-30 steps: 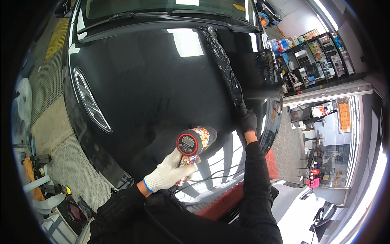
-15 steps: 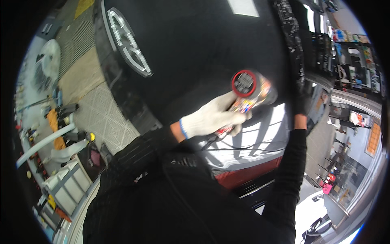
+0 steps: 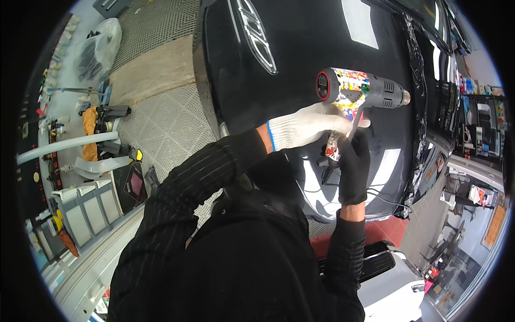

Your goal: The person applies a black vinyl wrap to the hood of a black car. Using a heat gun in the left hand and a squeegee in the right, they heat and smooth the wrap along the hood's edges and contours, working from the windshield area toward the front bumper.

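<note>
My left hand (image 3: pixel 314 126), in a white knit glove, is shut around the handle of a heat gun (image 3: pixel 357 94). The gun is covered in colourful stickers, and its grey nozzle points right over the glossy black car hood (image 3: pixel 300 37). My right hand (image 3: pixel 354 166), in a black glove, rises from below with its back toward me. Its fingertips meet the lower end of the gun's handle beside my left hand. Whether it grips the handle is hidden. A crumpled strip of dark film (image 3: pixel 416 59) lies along the hood's right side.
The car's headlight (image 3: pixel 257 35) faces a grey grid-tile floor (image 3: pixel 161 123). Racks, tools and an orange cloth (image 3: pixel 91 121) stand at the left. A white car (image 3: pixel 397 284) sits at the lower right. A thin cable (image 3: pixel 389 201) hangs near the bumper. Shop shelves (image 3: pixel 480 112) line the far right.
My view has swung left and down over the car's front. My right hand has left the film at the hood's edge and come up to the heat gun's handle. The nozzle now points right.
</note>
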`<state>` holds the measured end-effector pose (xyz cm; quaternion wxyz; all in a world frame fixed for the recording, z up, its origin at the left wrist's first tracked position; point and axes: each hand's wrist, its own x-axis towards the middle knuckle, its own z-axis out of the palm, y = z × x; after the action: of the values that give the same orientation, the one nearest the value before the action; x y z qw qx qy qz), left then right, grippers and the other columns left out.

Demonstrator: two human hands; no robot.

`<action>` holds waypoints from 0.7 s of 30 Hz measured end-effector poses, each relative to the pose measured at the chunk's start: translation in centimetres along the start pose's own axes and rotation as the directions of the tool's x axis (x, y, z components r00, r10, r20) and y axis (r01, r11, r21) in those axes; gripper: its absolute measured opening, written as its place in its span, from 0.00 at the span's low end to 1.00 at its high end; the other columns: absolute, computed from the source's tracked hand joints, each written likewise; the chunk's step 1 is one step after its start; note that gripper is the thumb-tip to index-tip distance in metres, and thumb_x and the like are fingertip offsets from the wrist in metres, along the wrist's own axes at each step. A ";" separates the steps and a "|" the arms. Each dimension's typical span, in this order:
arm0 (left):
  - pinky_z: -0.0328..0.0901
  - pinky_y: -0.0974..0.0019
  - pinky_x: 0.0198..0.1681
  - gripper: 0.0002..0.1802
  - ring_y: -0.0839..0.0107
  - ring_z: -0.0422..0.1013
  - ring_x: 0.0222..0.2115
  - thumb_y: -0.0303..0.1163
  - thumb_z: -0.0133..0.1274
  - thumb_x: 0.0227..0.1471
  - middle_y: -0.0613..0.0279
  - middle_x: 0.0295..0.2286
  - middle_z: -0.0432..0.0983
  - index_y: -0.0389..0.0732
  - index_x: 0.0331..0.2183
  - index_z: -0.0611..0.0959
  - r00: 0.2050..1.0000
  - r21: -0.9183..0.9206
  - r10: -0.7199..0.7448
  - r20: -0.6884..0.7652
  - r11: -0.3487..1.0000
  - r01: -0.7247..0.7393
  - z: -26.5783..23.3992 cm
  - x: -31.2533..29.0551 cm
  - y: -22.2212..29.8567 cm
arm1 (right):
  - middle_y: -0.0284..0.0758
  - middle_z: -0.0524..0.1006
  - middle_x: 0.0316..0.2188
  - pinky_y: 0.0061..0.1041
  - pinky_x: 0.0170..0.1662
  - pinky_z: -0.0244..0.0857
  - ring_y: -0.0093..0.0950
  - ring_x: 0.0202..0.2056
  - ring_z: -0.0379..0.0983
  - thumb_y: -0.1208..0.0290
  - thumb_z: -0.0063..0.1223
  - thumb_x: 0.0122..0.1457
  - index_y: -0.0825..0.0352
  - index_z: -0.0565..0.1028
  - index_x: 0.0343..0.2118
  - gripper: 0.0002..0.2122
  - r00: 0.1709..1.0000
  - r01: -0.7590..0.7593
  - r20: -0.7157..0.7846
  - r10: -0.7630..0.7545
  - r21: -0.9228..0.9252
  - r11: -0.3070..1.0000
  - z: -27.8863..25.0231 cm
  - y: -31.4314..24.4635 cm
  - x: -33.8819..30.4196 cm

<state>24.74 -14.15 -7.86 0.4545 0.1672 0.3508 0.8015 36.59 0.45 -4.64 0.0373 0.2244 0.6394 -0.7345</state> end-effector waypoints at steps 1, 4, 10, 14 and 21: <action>0.65 0.63 0.64 0.30 0.67 0.74 0.57 0.29 0.58 0.60 0.51 0.59 0.79 0.29 0.62 0.75 1.000 0.019 0.020 0.005 1.000 -0.020 -0.1 -0.7 0.1 | 0.40 0.82 0.44 0.25 0.40 0.76 0.25 0.40 0.82 0.67 0.63 0.68 0.71 0.69 0.62 0.24 1.000 0.004 -0.013 -0.005 -0.034 0.999 0.8 -0.3 -0.3; 0.65 0.64 0.61 0.28 0.73 0.73 0.52 0.34 0.63 0.57 0.58 0.52 0.82 0.34 0.57 0.81 0.997 0.098 0.081 0.007 0.992 -0.081 -0.2 -1.8 0.4 | 0.40 0.82 0.42 0.22 0.30 0.74 0.25 0.35 0.82 0.72 0.63 0.66 0.71 0.69 0.61 0.23 0.993 0.115 -0.027 -0.118 -0.106 0.988 2.3 -0.4 -0.4; 0.66 0.64 0.61 0.31 0.73 0.73 0.52 0.41 0.68 0.59 0.61 0.48 0.81 0.35 0.57 0.81 0.997 0.286 0.010 -0.074 0.958 0.012 -0.9 -4.3 -0.1 | 0.36 0.82 0.46 0.30 0.44 0.77 0.24 0.43 0.81 0.75 0.69 0.57 0.70 0.69 0.64 0.31 0.928 0.298 -0.117 -0.354 -0.339 0.892 3.8 2.8 -0.7; 0.63 0.63 0.67 0.31 0.70 0.72 0.58 0.37 0.66 0.62 0.61 0.54 0.79 0.37 0.62 0.78 0.999 0.178 0.024 -0.029 0.984 -0.019 -1.0 -5.9 -0.4 | 0.48 0.82 0.55 0.37 0.56 0.75 0.42 0.54 0.83 0.72 0.69 0.59 0.67 0.68 0.68 0.34 0.858 0.266 -0.159 -0.488 -0.675 0.688 4.2 5.1 -1.1; 0.67 0.59 0.66 0.37 0.62 0.70 0.64 0.36 0.64 0.64 0.52 0.66 0.72 0.35 0.69 0.72 0.999 0.312 0.000 -0.041 0.950 0.013 -3.0 -13.3 -1.0 | 0.47 0.84 0.54 0.41 0.49 0.78 0.46 0.49 0.84 0.63 0.72 0.58 0.62 0.69 0.70 0.37 0.748 0.291 -0.044 -0.662 -0.875 0.387 4.7 5.6 -1.9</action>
<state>30.71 -26.31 -9.98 0.4178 0.2196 0.4828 0.7376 38.91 -5.49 -8.74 -0.2074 0.1211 0.9350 -0.2609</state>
